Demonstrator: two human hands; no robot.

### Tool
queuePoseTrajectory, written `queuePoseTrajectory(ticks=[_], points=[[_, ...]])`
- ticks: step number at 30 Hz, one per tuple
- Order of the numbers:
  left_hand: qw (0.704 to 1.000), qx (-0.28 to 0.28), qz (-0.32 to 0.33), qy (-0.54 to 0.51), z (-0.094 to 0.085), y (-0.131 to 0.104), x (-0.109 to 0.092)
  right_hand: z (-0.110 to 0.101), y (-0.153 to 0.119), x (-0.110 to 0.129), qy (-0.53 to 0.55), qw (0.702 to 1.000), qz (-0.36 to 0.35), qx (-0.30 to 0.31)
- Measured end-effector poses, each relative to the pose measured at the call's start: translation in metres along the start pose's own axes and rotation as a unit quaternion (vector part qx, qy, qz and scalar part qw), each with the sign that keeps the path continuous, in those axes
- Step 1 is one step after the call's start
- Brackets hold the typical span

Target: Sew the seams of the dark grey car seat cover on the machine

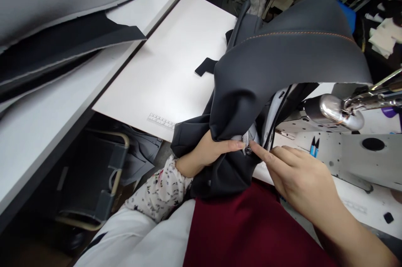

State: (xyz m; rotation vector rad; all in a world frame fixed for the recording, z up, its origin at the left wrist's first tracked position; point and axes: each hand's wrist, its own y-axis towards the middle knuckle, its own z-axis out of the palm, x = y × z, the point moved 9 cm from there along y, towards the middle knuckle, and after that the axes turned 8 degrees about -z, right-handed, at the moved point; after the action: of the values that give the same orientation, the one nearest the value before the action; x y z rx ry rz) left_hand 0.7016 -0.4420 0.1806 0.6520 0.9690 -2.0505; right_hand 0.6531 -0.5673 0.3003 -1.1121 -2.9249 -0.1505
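Note:
A large dark grey leatherette cover (292, 55) with a line of orange stitching is bunched up in front of me, its pale backing turned out at a fold. My left hand (209, 152) is closed on the folded cover, thumb lying along the grey seam edge (246, 141). Close by that thumb, my right hand (293, 168) has its index fingertip on the same edge. Its other fingers are curled, and its thumb is hidden beneath. The two hands almost meet at the fold.
To the right stands a sewing machine (334, 112), with small blue-handled thread snips (314, 147) on its bed. Cut grey panels (63, 45) lie on the white table at left. A black scrap (205, 66) rests on the white board (169, 62). Below left is a chair (91, 175).

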Motion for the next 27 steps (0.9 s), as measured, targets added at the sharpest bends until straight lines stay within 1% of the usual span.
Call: queuePoseTrajectory(ticks=[2,3,4,6,7,8,9,10,11,14,16,18,21,27], points=[[1.000,0.002,-0.013,-0.013,-0.001,0.001,0.003,0.004,0.002,-0.007,0.059,0.998,-0.004,-0.013],[1.000,0.002,-0.018,-0.018,-0.001,0.001,0.005,0.006,0.003,-0.011,0.113,0.993,-0.002,-0.022],[1.000,0.001,-0.020,-0.021,-0.002,0.002,0.006,0.008,0.004,-0.015,0.180,0.983,0.000,-0.032],[1.000,-0.004,-0.021,-0.022,-0.004,0.003,0.008,0.010,0.008,-0.019,0.313,0.948,-0.007,-0.058],[1.000,-0.006,-0.019,-0.021,-0.004,0.004,0.009,0.009,0.011,-0.020,0.360,0.930,-0.014,-0.072],[1.000,-0.008,-0.017,-0.020,-0.005,0.004,0.009,0.007,0.013,-0.019,0.384,0.919,-0.020,-0.080],[1.000,-0.007,-0.014,-0.020,-0.005,0.004,0.008,0.006,0.015,-0.018,0.389,0.918,-0.024,-0.081],[1.000,-0.006,-0.010,-0.021,-0.004,0.004,0.007,0.006,0.016,-0.017,0.374,0.924,-0.019,-0.075],[1.000,-0.006,-0.009,-0.023,-0.004,0.004,0.006,0.005,0.017,-0.017,0.342,0.937,-0.005,-0.065],[0.999,-0.015,-0.025,-0.026,-0.005,0.004,0.007,0.002,0.015,-0.019,0.195,0.979,0.037,-0.046],[0.999,-0.018,-0.034,-0.029,-0.005,0.003,0.009,-0.002,0.013,-0.016,0.114,0.992,0.036,-0.044],[0.999,-0.013,-0.030,-0.038,-0.004,0.004,0.008,-0.001,0.011,-0.012,0.076,0.996,0.025,-0.039],[0.998,0.000,-0.024,-0.051,-0.002,0.004,0.008,0.001,0.007,-0.011,0.050,0.998,0.025,-0.038],[0.998,0.005,-0.021,-0.063,0.000,0.005,0.006,0.005,0.003,-0.014,0.064,0.997,0.031,-0.029]])
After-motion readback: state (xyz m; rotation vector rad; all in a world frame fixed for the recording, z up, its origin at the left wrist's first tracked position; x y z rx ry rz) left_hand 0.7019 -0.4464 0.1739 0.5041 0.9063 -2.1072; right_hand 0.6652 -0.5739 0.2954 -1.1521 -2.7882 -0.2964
